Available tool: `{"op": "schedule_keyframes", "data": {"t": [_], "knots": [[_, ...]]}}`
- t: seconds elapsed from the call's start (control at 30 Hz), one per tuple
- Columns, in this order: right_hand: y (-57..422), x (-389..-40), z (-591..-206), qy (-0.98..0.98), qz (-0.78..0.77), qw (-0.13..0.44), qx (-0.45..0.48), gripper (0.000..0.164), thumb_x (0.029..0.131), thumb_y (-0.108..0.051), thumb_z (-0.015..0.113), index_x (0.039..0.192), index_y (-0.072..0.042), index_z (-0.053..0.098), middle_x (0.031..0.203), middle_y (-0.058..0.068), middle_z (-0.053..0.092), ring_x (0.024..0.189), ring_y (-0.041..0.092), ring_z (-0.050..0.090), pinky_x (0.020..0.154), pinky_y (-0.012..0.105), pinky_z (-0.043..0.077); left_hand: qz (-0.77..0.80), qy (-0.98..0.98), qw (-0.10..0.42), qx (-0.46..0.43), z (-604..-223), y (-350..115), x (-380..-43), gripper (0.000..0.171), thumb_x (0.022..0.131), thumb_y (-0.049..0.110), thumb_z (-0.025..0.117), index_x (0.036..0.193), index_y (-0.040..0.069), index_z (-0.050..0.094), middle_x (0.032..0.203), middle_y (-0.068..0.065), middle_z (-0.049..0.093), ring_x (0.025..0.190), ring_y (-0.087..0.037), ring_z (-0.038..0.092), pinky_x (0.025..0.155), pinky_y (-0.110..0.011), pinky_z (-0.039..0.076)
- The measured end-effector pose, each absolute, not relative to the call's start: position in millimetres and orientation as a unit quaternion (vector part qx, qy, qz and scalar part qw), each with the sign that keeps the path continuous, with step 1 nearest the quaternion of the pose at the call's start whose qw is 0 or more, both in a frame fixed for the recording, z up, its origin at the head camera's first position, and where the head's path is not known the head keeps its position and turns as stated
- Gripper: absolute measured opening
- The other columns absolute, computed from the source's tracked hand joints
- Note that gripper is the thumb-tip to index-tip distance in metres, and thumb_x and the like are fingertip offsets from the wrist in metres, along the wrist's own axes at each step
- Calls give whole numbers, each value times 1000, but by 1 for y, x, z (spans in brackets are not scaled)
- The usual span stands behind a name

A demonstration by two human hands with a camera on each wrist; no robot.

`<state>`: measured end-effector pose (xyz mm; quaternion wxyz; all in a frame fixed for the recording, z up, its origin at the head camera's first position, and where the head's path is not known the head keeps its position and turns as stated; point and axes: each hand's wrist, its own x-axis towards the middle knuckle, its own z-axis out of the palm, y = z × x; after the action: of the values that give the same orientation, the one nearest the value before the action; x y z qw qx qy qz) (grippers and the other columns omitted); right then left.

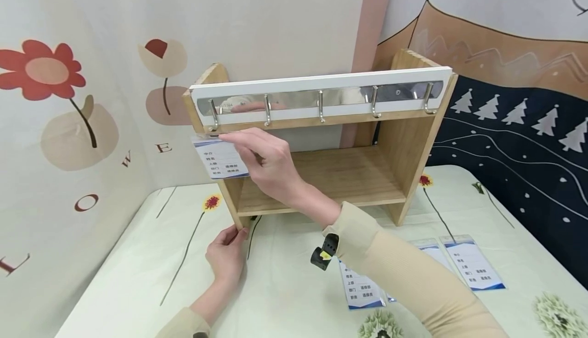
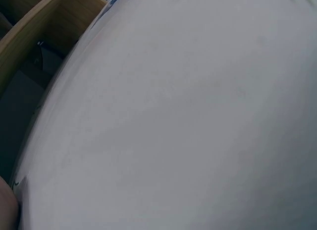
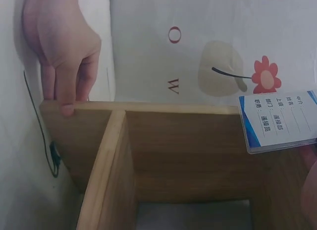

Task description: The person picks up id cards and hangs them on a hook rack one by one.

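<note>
A wooden shelf (image 1: 340,172) stands on the table, with a white hook rail (image 1: 294,81) across its upper front. My right hand (image 1: 271,162) pinches a clear-sleeved ID badge (image 1: 220,159) by its top edge, just below the leftmost metal hook (image 1: 213,116). Whether the badge touches that hook is hard to make out. Down at the shelf's front left foot, my left hand (image 1: 227,256) grips the side panel between thumb and fingers. From the right wrist, the badge (image 3: 280,121) appears in front of the shelf's side panel (image 3: 183,110), and the left hand (image 3: 64,51) holds its lower end.
Several more badges lie on the table at the right, one (image 1: 474,264) in full view and another (image 1: 362,287) partly under the right sleeve (image 1: 404,266). A printed curtain (image 1: 285,21) hangs behind the shelf. The left wrist view shows mostly pale tablecloth (image 2: 173,116).
</note>
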<state>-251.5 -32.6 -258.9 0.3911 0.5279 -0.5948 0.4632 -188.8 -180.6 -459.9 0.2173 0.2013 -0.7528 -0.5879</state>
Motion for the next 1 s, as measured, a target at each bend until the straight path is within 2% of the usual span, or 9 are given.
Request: {"op": "schedule_keyframes", "data": {"t": [0.17,0.33,0.6,0.7,1.0], "knots": [[-36,-250,-254,-599,458,401,520,21,99,7,59,116,4,72,111,12,74,102,15,66,83,21,51,-587,-753,214,206,-459,-181,-189,28,96,13,74,121,0,73,114,-21,74,88,-12,71,68,-10,51],[-39,-249,-253,-600,460,400,518,23,100,7,57,119,6,71,111,15,73,101,17,65,79,20,50,-589,-752,212,205,-459,-181,-189,28,96,13,74,121,-1,73,114,-21,73,90,-14,71,68,-10,51],[-42,-245,-254,-612,450,408,507,26,100,8,55,121,8,70,107,17,69,85,16,59,67,17,45,-592,-750,212,206,-458,-181,-188,30,96,14,74,121,-1,72,115,-22,73,92,-18,72,68,-10,52],[-42,-244,-255,-619,450,400,505,27,100,9,55,124,10,68,107,17,68,85,17,58,67,18,45,-588,-750,218,208,-459,-181,-189,29,95,13,74,121,-2,72,114,-22,73,92,-19,73,68,-9,51],[-43,-243,-258,-645,444,383,490,31,100,10,54,128,10,65,112,18,67,92,20,62,71,19,46,-593,-744,226,210,-462,-180,-189,27,95,10,74,119,-2,74,112,-22,74,87,-10,70,68,-10,52]]}}
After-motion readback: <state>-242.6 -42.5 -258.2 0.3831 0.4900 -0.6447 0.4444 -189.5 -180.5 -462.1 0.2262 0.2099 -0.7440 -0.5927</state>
